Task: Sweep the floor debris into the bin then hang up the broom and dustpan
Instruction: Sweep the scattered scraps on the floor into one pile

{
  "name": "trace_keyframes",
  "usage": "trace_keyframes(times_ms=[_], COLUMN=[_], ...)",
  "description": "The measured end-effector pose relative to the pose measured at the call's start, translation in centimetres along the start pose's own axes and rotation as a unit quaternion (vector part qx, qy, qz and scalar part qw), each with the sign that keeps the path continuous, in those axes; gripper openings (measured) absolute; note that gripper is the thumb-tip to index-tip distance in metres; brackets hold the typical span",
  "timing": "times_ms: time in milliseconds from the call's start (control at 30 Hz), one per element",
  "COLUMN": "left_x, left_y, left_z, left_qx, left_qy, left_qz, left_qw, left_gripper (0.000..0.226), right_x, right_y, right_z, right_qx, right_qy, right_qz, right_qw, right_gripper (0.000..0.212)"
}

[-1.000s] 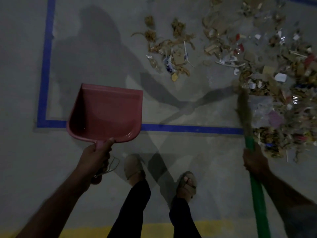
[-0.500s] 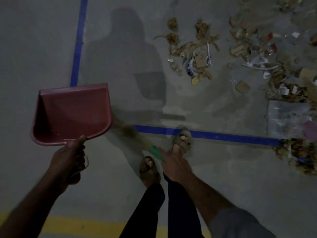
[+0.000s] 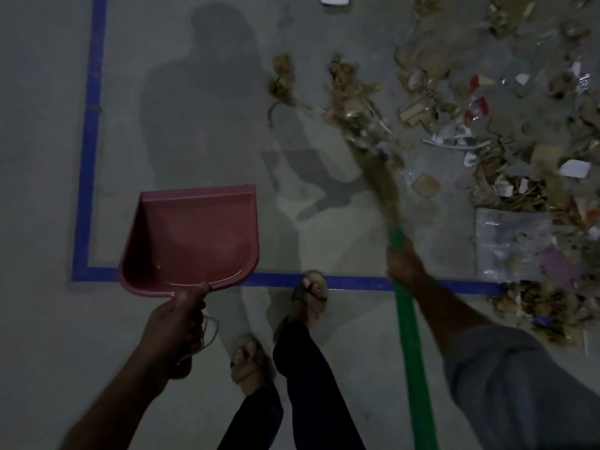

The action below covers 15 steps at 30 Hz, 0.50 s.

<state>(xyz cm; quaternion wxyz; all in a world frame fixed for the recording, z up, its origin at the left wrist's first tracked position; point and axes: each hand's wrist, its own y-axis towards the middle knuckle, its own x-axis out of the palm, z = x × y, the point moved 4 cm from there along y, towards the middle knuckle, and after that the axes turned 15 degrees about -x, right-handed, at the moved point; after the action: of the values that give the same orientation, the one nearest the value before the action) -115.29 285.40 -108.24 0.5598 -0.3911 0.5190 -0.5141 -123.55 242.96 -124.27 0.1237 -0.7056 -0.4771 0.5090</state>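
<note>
A: What is the left hand (image 3: 177, 323) doing?

B: It is curled tight round the handle of the red dustpan (image 3: 191, 238), thumb laid along the top where the handle meets the pan. A thin loop of cord (image 3: 209, 332) hangs out beside the fingers. The handle itself is hidden inside the fist.

A: Which way does the pan point?

B: Its long axis runs straight away from that hand, open mouth at the far end, the rounded back wall just ahead of the thumb. The hollow faces up and looks empty. It is held above the floor, over the corner of the blue tape line (image 3: 357, 282).

A: And the right hand (image 3: 404, 264)?

B: Clamped round the green shaft of the broom (image 3: 406, 319), close to where the green gives way to the bristles (image 3: 380, 177).

A: How does the broom lie?

B: The shaft slants from behind the hand, near the grey sleeve (image 3: 519, 384), forward and a little leftward. The bristles reach beyond the hand and are blurred; their tip is in the near clump of debris (image 3: 487, 125), tan fibres and scraps. Most of the litter lies ahead and to the right of that hand, with a clear plastic bag (image 3: 509, 245) just to its right.

A: The feet?

B: Two sandalled feet between the hands, the forward one (image 3: 310, 290) on the tape.
</note>
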Motion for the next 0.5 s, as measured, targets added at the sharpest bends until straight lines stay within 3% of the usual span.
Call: trace_keyframes(times_ms=[133,233,367,500], left_x=[4.4,7.3,10.7,12.9], left_y=[-0.4,-1.1,-2.9,-4.6], left_z=[3.4,5.8,8.6,10.8], left_qx=[0.018,0.033,0.055,0.081], left_qy=[0.040,0.066,0.077,0.093], left_qz=[-0.021,-0.028,-0.016,-0.035], left_qw=[0.999,0.997,0.995,0.992], left_gripper=[0.036,0.032,0.030,0.030], right_x=[-9.7,-13.4,-12.6,-7.8], right_y=[1.9,0.0,-6.7,-11.4], right_z=[5.0,5.5,3.5,1.1], right_qx=[0.075,0.057,-0.004,-0.028], right_qy=[0.018,0.003,0.035,0.022], right_qz=[0.118,0.181,0.178,0.066], right_qw=[0.990,0.982,0.983,0.997], right_gripper=[0.048,0.057,0.060,0.059])
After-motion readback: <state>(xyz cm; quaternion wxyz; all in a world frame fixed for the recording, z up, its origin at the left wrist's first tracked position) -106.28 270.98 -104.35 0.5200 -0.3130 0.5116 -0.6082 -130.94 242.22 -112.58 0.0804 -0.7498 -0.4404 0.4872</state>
